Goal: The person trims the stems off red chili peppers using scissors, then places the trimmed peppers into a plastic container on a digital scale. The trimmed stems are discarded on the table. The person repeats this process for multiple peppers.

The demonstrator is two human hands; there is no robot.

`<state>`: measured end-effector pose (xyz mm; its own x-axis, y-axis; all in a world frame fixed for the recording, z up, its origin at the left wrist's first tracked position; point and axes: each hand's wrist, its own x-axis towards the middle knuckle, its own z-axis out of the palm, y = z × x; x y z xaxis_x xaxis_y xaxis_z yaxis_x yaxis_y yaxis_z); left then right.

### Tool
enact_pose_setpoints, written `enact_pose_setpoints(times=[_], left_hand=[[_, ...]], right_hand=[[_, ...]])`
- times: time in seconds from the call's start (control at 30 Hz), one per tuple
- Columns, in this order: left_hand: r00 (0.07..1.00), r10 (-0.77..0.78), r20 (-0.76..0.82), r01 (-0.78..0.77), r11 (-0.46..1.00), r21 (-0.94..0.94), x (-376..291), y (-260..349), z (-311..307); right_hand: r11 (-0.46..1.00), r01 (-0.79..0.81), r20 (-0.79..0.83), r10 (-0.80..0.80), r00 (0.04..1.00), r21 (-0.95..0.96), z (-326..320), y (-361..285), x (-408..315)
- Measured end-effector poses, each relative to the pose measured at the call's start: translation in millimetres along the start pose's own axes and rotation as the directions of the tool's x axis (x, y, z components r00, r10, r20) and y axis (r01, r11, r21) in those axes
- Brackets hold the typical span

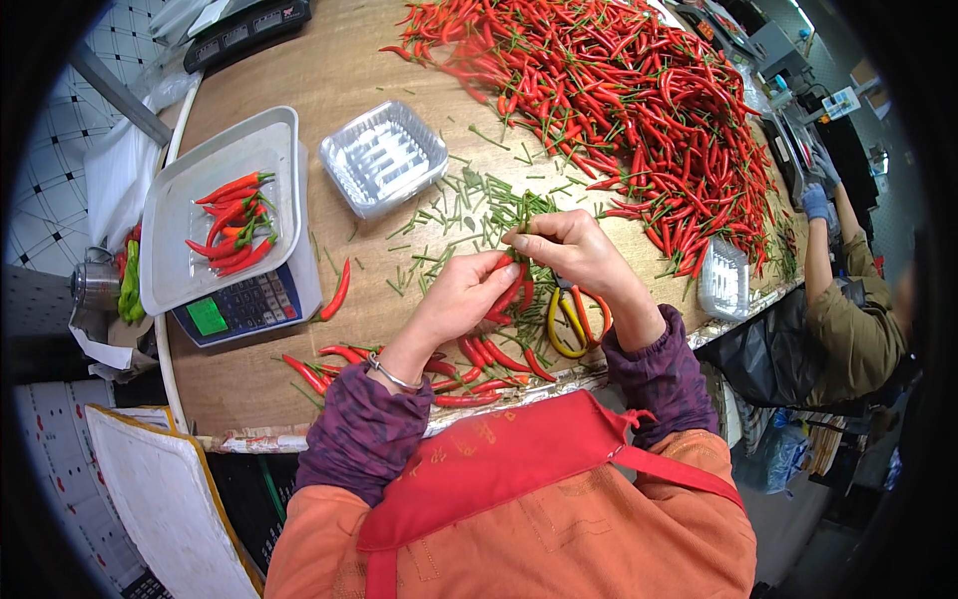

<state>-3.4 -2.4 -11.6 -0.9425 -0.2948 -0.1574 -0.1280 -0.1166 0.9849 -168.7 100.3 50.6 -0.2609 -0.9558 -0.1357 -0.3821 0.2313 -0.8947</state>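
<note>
My left hand (465, 290) holds a few red chili peppers (509, 293), their pods hanging below the fingers. Close beside it, my right hand (575, 247) pinches the green stems at the top of these peppers. Cut green stems (460, 202) lie scattered on the wooden table beyond both hands. Under my right wrist rest scissors (569, 322) with yellow and orange handles. Loose red chilies (468, 400) lie along the near table edge. A large heap of red chilies with green stems (636, 112) covers the far right of the table.
At left, a digital scale (247, 307) bears a white tray (161, 247) with chilies in a clear container. A clear plastic container (383, 157) stands beyond it, another (724, 281) at right. A second scale (251, 34) is at far left. A co-worker's gloved hand (814, 202) shows at right.
</note>
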Motion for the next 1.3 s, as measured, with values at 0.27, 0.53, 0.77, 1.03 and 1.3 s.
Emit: enact_pose_setpoints(times=[0.27, 0.53, 0.77, 1.03, 1.3], left_hand=[[0.967, -0.115, 0.227, 0.198, 0.902, -0.384, -2.7, 2.4, -2.1], [0.899, -0.029, 0.437, 0.335, 0.687, -0.644, -7.5, 19.5, -1.7], [0.907, -0.077, 0.413, 0.359, 0.653, -0.667, -1.7, -3.2, -4.5], [0.929, -0.134, 0.344, 0.338, 0.686, -0.645, -1.2, -0.2, -1.4], [0.983, -0.161, 0.092, 0.177, 0.662, -0.729, 3.0, -5.9, -8.2]], right_hand=[[0.915, -0.208, 0.154, 0.164, 0.974, 0.347, -2.7, -15.1, -5.7], [0.923, -0.183, 0.093, 0.161, 0.983, 0.338, 0.1, -10.5, -0.6], [0.955, -0.091, 0.025, 0.087, 0.996, 0.284, 2.5, -3.2, -0.4], [0.931, 0.006, -0.077, 0.023, 0.997, 0.364, 0.3, -6.2, -3.3], [0.705, -0.162, -0.029, 0.197, 0.980, -0.690, -10.9, 28.4, -56.2]])
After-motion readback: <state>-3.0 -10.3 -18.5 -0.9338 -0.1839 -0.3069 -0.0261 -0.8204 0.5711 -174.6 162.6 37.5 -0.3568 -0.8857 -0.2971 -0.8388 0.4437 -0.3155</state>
